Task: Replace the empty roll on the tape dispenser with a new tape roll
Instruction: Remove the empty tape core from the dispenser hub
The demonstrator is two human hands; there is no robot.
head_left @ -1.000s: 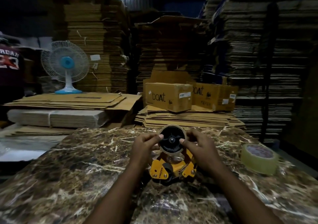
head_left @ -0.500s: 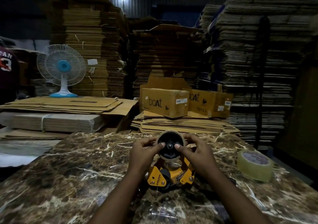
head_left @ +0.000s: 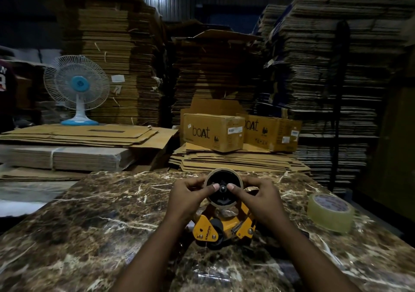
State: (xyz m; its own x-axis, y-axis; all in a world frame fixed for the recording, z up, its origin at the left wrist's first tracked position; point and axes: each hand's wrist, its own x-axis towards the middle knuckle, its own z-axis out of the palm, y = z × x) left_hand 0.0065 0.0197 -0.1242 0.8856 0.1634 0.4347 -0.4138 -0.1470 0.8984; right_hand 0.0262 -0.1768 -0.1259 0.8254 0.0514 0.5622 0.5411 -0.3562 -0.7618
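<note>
Both hands curl around one empty roll (head_left: 223,171) seated on the yellow tape dispenser (head_left: 224,226): the left hand (head_left: 186,198) and right hand (head_left: 258,199) grip its rim, thumbs pressed near the black hub. One new tape roll (head_left: 330,213) lies flat on the marble tabletop (head_left: 101,224), well to the right. Two printed cardboard boxes (head_left: 213,132) sit behind.

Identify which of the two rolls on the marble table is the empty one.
The cardboard core on the yellow dispenser, held between both hands, is empty. The other roll, lying flat at the right, is full.
</note>
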